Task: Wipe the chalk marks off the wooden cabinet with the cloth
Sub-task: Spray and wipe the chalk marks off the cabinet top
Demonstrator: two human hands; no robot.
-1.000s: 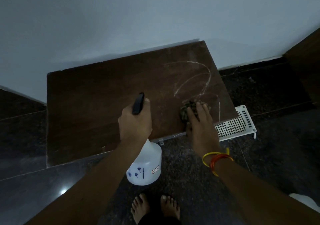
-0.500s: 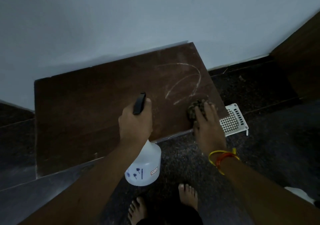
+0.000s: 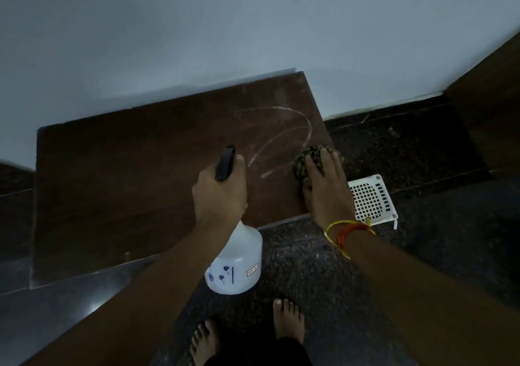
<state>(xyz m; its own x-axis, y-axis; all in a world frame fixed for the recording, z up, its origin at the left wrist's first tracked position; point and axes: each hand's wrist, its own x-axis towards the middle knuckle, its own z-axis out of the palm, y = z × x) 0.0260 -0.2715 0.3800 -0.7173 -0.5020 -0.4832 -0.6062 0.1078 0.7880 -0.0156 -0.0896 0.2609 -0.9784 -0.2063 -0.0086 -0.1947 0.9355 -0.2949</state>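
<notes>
1. Two bare feet stand on the dark speckled floor at the near edge of the view.
2. Left hand grips the neck of a white spray bottle; fingers curled round it, with its black trigger head rising above the knuckles. The bottle body hangs in front of the cabinet's near edge.
3. Right hand, with yellow and red wrist threads, presses down on the cloth; fingers straight and close together over it.
4. The cloth, dark and bunched, lies on the wooden cabinet top near its right edge.
5. Chalk marks, curved pale lines, show on the cabinet top just left of and beyond the cloth.
6. A white perforated plastic rack lies on the floor, just right of the cabinet.
7. A pale wall rises behind the cabinet.
</notes>
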